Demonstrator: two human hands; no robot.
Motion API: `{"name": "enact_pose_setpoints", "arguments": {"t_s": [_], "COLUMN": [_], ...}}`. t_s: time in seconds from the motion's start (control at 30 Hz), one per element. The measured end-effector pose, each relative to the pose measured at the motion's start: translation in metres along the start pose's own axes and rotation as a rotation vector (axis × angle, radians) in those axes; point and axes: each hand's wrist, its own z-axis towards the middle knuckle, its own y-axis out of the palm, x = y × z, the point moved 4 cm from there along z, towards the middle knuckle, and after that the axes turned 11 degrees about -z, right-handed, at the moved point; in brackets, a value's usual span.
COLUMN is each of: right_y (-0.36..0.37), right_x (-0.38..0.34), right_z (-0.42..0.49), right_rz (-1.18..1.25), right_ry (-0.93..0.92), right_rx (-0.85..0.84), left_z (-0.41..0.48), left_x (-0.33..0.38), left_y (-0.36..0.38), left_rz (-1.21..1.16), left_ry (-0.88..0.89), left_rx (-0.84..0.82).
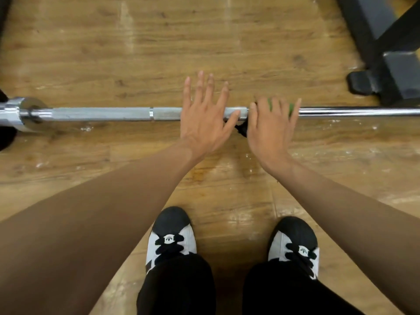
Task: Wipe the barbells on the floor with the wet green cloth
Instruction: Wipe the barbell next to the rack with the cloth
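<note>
My right hand (270,130) is flat on top of the green cloth (270,103), fingers close together and pretty much straight. They drape over the cloth and press it onto the barbell (102,113) rather than wrapping round it. Only a couple of green bits peek out between my fingers, so most of the cloth is hidden under the palm. A small dark scrap (241,131) sticks out below the bar between my two hands. I can't tell if it's part of the cloth or just shadow.

My left hand (204,119) is right next to it, on the left. It's open with the fingers fanned wide, laid over the bar, with the thumb reaching toward my right thumb. It's not gripping anything.

The barbell lies straight across the wooden floor (113,53) from left to right. The stretch left of my hands is dull and knurled, the stretch to the right is shiny. Its chunky chrome collar (25,112) sits by the floor's left edge.

Toward the far right of the floor there's a black bench frame (386,64), with its foot just beyond the bar. On the near side of the bar are my black-and-white shoes (171,237) and black trousers (177,287).
</note>
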Motion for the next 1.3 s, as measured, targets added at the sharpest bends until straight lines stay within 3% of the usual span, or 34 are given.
{"name": "enact_pose_setpoints", "arguments": {"t_s": [0.17, 0.23, 0.4, 0.43, 0.53, 0.67, 0.83, 0.97, 1.0, 1.07, 1.17, 1.3], "right_y": [0.007, 0.008, 0.005, 0.002, 0.003, 0.006, 0.003, -0.003, -0.003, 0.0, 0.005, 0.015], "right_x": [0.027, 0.058, 0.054, 0.037, -0.014, 0.001, 0.064, 0.032, 0.013, -0.019, 0.004, 0.079], "right_z": [0.002, 0.005, 0.005, 0.003, -0.012, -0.01, -0.002, -0.002, -0.005, -0.009, 0.0, 0.015], "right_rz": [-0.047, -0.046, -0.072, -0.071, -0.009, -0.026, -0.047, -0.032, -0.03, 0.004, -0.068, -0.072], "right_ry": [-0.393, -0.328, 0.142, 0.134, -0.126, -0.311, -0.181, 0.05, 0.014, -0.23, -0.483, -0.28], "right_rx": [0.128, 0.108, 0.103, 0.086, 0.035, 0.077, 0.092, 0.029, 0.026, 0.029, 0.066, 0.081], "left_z": [0.0, 0.002, 0.004, 0.004, 0.004, -0.001, -0.001, 0.0, 0.001, 0.003, 0.009, 0.02], "left_x": [-0.003, -0.004, -0.004, -0.003, -0.003, -0.006, -0.004, -0.005, -0.006, -0.01, -0.011, -0.013], "left_y": [-0.001, 0.0, -0.003, -0.002, -0.003, -0.005, -0.002, -0.001, -0.001, -0.004, -0.005, -0.002], "left_rz": [0.029, 0.03, 0.038, 0.034, 0.022, 0.015, -0.012, -0.022, -0.024, -0.025, -0.025, -0.062], "left_ry": [0.025, 0.032, 0.028, 0.024, 0.022, 0.054, 0.086, 0.088, 0.083, 0.083, 0.089, 0.065], "left_rx": [-0.028, -0.041, -0.03, -0.031, -0.037, -0.04, -0.018, 0.002, -0.008, -0.026, -0.065, -0.053]}}
